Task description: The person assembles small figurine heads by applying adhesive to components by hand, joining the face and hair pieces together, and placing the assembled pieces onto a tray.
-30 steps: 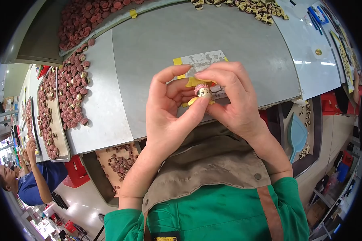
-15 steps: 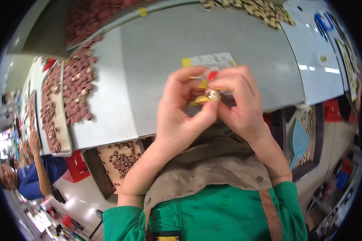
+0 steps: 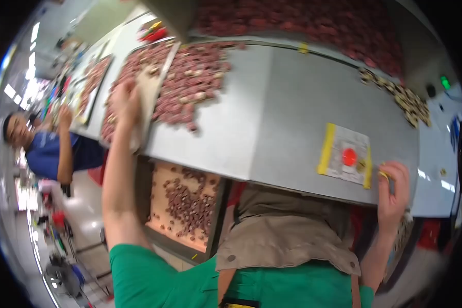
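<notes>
My left hand [image 3: 127, 102] is stretched out over the long shallow tray [image 3: 150, 92] of small round pinkish-brown pieces at the left. Motion blur hides whether its fingers hold a piece. Off at the right, above the near part of the grey tabletop, my right hand [image 3: 393, 192] is closed with a small yellow thing [image 3: 384, 175] between thumb and fingers. Beside it lies a white sheet with yellow edges [image 3: 335, 163], with a red round spot [image 3: 349, 157] on it.
More pinkish pieces [image 3: 190, 87] are heaped beside the tray. A large bin of red-brown pieces [image 3: 292, 20] stands behind. Pale and dark pieces [image 3: 400, 97] lie far right. Below the table edge, an open drawer [image 3: 185, 205] holds brown pieces. A person in blue [image 3: 51, 154] works at left.
My hands were together over the white sheet, handling a small pale piece with yellow. Now they are apart, the left over the tray and the right off to the right. The view has turned left.
</notes>
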A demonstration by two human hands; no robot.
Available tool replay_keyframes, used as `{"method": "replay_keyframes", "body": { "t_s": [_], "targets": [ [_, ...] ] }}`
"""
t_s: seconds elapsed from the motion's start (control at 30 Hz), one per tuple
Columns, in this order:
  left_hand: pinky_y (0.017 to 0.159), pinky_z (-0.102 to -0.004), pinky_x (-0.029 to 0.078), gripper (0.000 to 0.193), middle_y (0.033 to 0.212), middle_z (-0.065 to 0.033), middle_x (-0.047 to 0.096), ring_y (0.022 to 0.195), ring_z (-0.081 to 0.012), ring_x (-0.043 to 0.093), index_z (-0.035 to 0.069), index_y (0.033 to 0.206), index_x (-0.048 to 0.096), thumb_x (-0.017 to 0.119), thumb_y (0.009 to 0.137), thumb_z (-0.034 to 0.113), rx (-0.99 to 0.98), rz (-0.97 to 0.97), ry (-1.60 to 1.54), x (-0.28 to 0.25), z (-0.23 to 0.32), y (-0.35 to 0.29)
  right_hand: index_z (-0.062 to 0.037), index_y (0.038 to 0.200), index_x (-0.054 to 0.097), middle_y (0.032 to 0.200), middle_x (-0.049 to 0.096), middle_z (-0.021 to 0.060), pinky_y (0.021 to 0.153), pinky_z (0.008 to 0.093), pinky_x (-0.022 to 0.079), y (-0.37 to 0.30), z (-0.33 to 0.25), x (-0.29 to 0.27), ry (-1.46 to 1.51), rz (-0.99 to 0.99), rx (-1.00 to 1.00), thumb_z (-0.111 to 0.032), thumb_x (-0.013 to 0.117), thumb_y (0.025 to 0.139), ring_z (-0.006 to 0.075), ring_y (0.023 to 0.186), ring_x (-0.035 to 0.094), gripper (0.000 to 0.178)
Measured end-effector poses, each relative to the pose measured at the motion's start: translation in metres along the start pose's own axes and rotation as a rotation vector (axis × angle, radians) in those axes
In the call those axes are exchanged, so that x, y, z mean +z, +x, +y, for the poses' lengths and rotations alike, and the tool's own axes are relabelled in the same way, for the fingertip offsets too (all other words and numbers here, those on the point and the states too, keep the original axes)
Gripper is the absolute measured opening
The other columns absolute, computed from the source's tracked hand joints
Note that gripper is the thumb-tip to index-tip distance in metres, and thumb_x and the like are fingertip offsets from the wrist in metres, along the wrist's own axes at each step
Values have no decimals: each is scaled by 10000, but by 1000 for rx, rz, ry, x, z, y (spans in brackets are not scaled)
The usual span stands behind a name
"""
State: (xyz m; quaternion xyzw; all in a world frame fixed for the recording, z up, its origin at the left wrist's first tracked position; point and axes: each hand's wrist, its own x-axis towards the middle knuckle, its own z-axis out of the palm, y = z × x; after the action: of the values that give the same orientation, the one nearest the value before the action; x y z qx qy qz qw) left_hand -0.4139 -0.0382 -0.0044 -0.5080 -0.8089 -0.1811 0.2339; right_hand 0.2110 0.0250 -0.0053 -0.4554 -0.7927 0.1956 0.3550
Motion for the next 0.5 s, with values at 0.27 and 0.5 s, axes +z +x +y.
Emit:
{"method": "replay_keyframes", "body": {
  "t_s": [0.27,0.5],
  "targets": [
    [860,-388,429,238,1038,-105,602,1010,-274,555,106,1065,618,584,840,177,204,-28,-238,8,152,37,-1,961,588,995,575,125,804,318,450,50,16,-20,-142,-111,3,0,579,813,254,901,571,148],
    [814,-430,468,303,986,-185,589,954,-352,553,111,1057,622,665,789,243,383,-68,-559,68,325,63,-41,1096,553,1053,555,114,788,346,463,147,39,36,-207,-84,-211,-91,579,858,283,903,573,245]
  ]
}}
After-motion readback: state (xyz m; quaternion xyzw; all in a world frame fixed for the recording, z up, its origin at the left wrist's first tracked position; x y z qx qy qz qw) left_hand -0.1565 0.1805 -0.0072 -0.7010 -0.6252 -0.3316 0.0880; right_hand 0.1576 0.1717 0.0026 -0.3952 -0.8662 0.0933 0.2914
